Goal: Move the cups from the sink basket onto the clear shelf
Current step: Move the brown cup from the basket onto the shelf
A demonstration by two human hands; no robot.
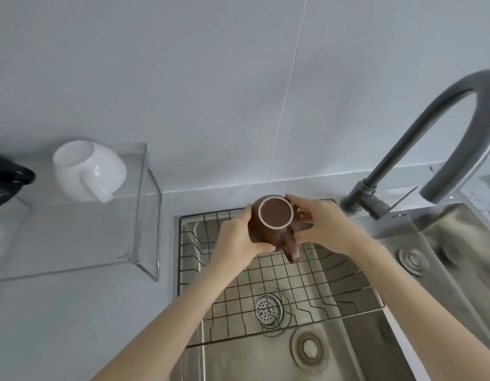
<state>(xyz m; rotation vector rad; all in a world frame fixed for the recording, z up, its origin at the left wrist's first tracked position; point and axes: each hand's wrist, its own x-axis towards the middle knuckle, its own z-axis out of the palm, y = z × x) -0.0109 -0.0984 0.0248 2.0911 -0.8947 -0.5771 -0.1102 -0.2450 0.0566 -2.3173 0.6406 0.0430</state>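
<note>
A brown cup (275,219) is upside down, its pale-ringed base facing me and its handle pointing toward me. My left hand (238,237) grips its left side and my right hand (318,224) grips its right side, holding it above the far end of the wire sink basket (268,281). A white cup (87,171) stands upside down on the clear shelf (144,215) to the left, handle toward me. No other cup lies in the basket.
A grey curved faucet (419,138) rises at the right over the steel sink (375,339). A black object (7,180) sits at the left edge of the shelf. The tiled wall stands behind.
</note>
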